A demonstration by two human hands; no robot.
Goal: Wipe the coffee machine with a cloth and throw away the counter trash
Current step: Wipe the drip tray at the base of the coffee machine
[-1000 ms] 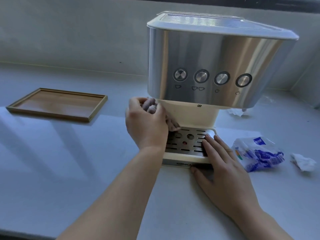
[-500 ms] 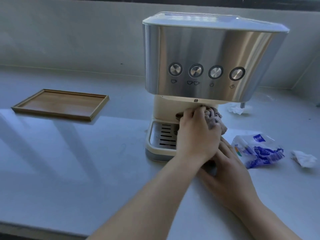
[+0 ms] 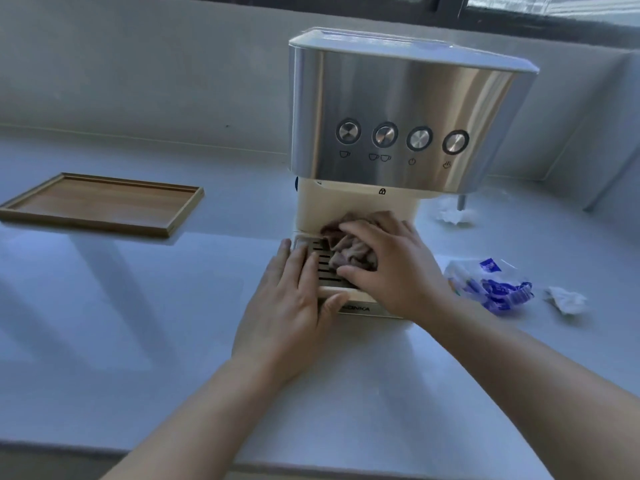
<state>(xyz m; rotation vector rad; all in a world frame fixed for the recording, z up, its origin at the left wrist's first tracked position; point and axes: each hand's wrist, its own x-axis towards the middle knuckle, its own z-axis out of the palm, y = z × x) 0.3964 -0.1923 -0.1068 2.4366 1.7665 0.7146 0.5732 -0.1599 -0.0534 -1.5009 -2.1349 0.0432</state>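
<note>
Here cloth (image 3: 349, 251) (bunched) on drip tray (image 3: 313, 244).

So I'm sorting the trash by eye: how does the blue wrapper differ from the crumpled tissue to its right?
The wrapper is printed blue on white and looks glossy; the tissue is plain white and matte. The wrapper is the larger of the two. It lies nearer the coffee machine, the tissue farther right. Both are crumpled, loose on the counter and untouched by either hand.
</note>
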